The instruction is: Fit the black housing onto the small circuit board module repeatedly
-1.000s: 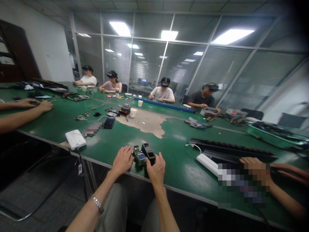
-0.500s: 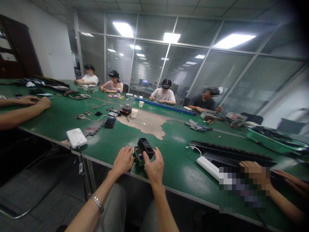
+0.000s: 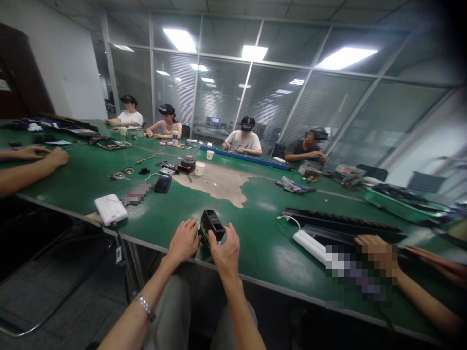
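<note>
Near the table's front edge, my right hand [image 3: 226, 245] grips a black plastic housing [image 3: 213, 224] with rectangular openings, thumb on the near side and fingers on the right. The housing sits over a green circuit board [image 3: 204, 235], which shows only as a strip along its left side. Whether the two parts are fully joined I cannot tell. My left hand [image 3: 185, 239] is closed against the board's left side, fingertips at its edge and partly hidden.
On the green table [image 3: 262, 233], a white power bank [image 3: 111, 209] and a black phone [image 3: 162, 183] lie left. A paper cup [image 3: 199, 168] stands beyond. To the right are a white power strip [image 3: 310, 247], black rails [image 3: 339, 223] and a co-worker's hand [image 3: 377, 253]. Other people sit opposite.
My right hand has brought the black housing down and left over the circuit board, hiding most of it. My left hand stays at the board's side. The view has shifted slightly.
</note>
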`<state>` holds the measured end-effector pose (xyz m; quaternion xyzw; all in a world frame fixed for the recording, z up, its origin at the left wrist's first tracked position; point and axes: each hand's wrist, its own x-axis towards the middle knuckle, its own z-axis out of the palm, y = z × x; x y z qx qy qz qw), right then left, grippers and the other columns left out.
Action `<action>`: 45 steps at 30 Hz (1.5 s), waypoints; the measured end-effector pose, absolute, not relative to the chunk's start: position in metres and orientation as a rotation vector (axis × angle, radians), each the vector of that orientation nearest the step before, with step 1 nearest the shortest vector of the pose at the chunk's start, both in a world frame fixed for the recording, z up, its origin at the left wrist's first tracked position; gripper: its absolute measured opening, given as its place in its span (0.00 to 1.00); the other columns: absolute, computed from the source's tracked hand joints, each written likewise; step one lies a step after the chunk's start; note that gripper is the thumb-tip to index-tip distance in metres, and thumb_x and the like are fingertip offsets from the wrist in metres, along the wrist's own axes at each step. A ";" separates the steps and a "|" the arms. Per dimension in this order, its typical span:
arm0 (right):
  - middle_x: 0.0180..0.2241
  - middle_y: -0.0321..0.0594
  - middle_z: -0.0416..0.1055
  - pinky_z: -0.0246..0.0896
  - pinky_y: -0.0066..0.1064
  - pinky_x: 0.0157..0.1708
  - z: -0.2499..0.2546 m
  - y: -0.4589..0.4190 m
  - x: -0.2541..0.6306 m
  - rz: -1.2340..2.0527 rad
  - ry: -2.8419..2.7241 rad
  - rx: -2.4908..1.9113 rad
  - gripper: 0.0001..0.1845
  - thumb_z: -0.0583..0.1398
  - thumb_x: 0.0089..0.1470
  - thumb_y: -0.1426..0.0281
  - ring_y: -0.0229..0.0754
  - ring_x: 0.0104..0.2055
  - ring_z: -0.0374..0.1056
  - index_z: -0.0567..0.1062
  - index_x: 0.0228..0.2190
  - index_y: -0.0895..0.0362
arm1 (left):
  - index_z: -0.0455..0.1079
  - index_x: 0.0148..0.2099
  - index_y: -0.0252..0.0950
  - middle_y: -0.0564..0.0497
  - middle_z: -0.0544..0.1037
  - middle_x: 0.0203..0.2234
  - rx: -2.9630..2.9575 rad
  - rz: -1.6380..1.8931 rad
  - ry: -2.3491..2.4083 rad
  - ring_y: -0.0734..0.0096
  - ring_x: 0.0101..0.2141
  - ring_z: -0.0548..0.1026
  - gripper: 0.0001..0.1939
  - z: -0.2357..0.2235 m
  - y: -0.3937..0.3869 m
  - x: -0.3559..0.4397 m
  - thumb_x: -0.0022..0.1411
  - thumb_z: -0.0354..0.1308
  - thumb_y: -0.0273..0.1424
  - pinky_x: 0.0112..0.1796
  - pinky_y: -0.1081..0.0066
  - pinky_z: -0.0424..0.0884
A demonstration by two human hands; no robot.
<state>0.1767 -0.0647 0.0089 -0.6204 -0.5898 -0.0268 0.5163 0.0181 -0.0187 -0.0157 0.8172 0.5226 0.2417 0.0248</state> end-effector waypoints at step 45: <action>0.56 0.57 0.67 0.59 0.47 0.56 -0.002 -0.063 0.178 0.069 -1.334 -1.490 0.26 0.58 0.57 0.52 0.54 0.58 0.63 0.74 0.46 0.59 | 0.61 0.63 0.37 0.41 0.68 0.60 2.536 0.831 1.603 0.55 0.60 0.64 0.24 -0.026 -0.008 0.022 0.66 0.51 0.34 0.60 0.51 0.59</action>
